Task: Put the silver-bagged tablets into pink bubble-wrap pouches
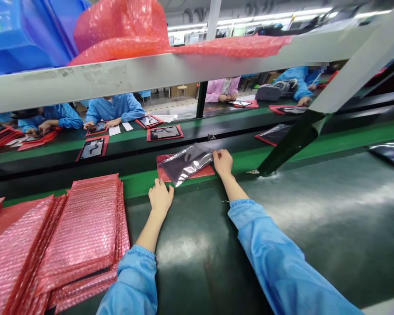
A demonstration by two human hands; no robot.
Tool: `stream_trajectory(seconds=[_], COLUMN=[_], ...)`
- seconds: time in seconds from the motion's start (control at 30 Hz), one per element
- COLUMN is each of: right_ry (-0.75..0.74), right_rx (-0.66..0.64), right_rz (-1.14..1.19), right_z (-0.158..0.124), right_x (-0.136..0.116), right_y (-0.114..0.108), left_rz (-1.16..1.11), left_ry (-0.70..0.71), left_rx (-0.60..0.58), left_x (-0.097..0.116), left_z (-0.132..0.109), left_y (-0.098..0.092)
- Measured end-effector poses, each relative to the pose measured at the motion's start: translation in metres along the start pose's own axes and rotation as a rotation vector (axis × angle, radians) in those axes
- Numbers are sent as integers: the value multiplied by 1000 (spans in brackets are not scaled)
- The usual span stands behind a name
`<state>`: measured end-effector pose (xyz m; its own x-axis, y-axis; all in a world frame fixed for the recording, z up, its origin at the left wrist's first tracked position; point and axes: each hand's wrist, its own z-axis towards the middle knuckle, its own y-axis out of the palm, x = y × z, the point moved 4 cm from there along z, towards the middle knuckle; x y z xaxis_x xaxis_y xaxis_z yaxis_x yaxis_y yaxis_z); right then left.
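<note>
A silvery grey foil bag lies on a pink bubble-wrap pouch at the near edge of the conveyor. My right hand pinches the bag's right end, fingers closed on it. At the pouch's near left corner rests my left hand, fingers curled against the bag and pouch edge. Both arms wear blue sleeves and reach forward over the dark green mat.
Stacks of pink bubble-wrap pouches lie at my left. A grey shelf beam with pink wrap crosses overhead, and a slanted strut stands right. Workers in blue and pink sit across the belt with red trays.
</note>
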<state>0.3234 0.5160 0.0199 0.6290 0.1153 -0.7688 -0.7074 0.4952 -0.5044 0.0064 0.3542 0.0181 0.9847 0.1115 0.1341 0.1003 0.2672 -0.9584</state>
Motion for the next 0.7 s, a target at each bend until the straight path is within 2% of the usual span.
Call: stream_trajectory(seconds=[0.23, 0.43, 0.53, 0.7], right_ry=[251, 467, 551, 645], right_rx=[-152, -382, -504, -711], right_rz=[363, 692, 769, 754], right_z=[-22, -26, -29, -35], right_x=[3, -5, -11, -15], right_y=[7, 13, 14, 15], left_rz=[-7, -13, -18, -33], left_ry=[-6, 8, 47, 87], left_rx=[35, 61, 60, 28], left_x=[-4, -16, -20, -32], left_z=[-2, -1, 0, 6], left_y=[-1, -2, -3, -5])
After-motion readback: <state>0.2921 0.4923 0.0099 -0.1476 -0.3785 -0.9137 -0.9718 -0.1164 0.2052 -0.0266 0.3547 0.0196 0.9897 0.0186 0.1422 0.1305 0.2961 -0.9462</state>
